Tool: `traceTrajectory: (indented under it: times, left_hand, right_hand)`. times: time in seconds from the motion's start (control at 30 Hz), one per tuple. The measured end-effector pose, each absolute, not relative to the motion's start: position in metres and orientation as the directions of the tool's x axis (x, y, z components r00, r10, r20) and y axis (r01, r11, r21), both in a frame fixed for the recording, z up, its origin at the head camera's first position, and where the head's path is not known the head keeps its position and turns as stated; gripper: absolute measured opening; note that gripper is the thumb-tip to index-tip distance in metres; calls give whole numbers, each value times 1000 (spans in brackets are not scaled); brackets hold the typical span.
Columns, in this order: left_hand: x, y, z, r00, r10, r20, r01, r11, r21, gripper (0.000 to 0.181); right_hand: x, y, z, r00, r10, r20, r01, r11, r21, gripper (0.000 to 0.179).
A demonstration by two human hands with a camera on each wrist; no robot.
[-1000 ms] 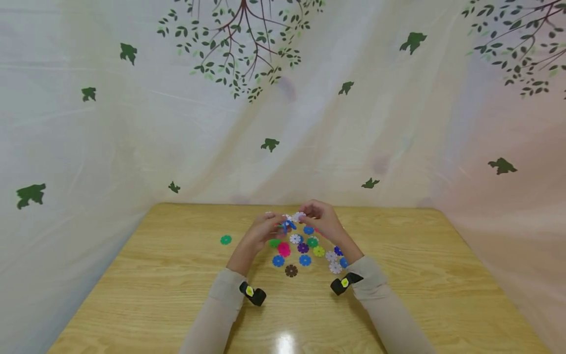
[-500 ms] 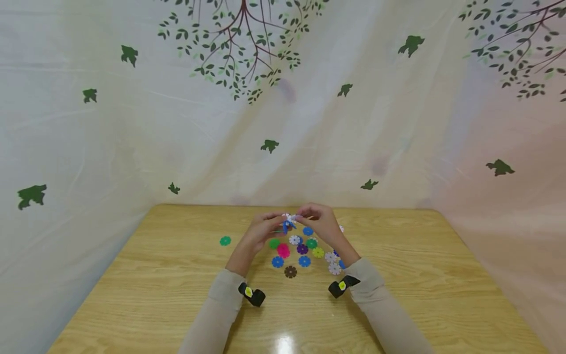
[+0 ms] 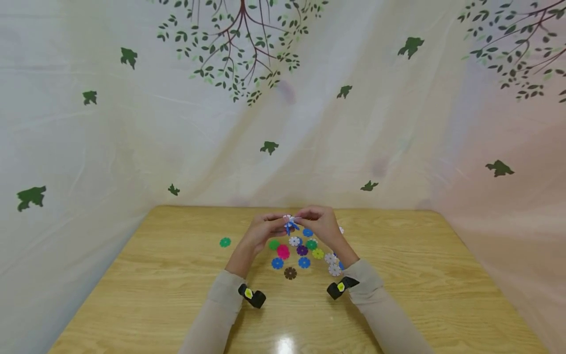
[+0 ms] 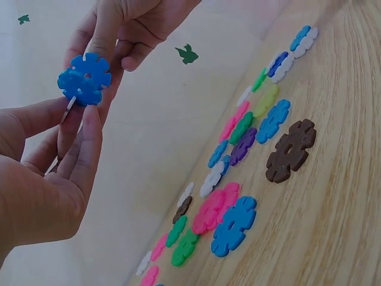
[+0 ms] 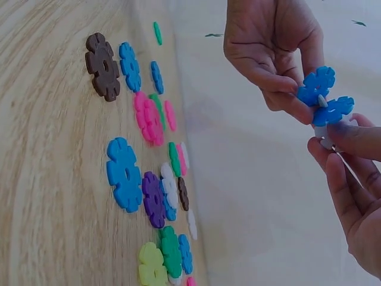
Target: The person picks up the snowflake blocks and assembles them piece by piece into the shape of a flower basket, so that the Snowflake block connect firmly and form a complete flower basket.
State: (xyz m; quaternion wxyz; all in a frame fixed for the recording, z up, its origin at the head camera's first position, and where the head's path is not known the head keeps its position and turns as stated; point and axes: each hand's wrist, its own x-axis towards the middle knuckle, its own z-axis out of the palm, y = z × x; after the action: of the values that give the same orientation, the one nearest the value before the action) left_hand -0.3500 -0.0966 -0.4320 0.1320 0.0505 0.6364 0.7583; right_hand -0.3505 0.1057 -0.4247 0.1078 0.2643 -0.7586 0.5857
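Note:
Both hands are raised above the far part of the table, fingertips meeting at a small cluster of interlocking flower-shaped discs (image 3: 290,224). The left hand (image 3: 264,230) pinches the cluster from its left side. From the right, the right hand (image 3: 322,224) pinches a white disc (image 5: 321,132) at the joint, mostly covered by its thumb and fingers. Two blue discs (image 4: 87,76) stand at an angle to each other in the cluster, clearly seen in both wrist views. The fingers hide much of the white part.
Loose discs lie scattered under the hands, among them a brown disc (image 3: 290,273), a purple disc (image 3: 302,250) and a yellow disc (image 3: 318,253). One green disc (image 3: 225,242) lies apart at the left. A printed cloth (image 3: 212,147) hangs behind the wooden table (image 3: 155,295).
The right hand has moved slightly left, bringing its white disc from beside the cluster in against it. The white disc has turned edge-on and is now mostly behind the fingers.

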Motion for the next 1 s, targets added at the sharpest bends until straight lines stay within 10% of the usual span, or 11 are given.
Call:
traceTrajectory:
  times: [1.0]
  left_hand:
    - [-352,-84,-436,-989,137,-52,-90,-288,954,7]
  right_hand:
    - [-339,98,-407,-851,-306,427,-509,277,-815,15]
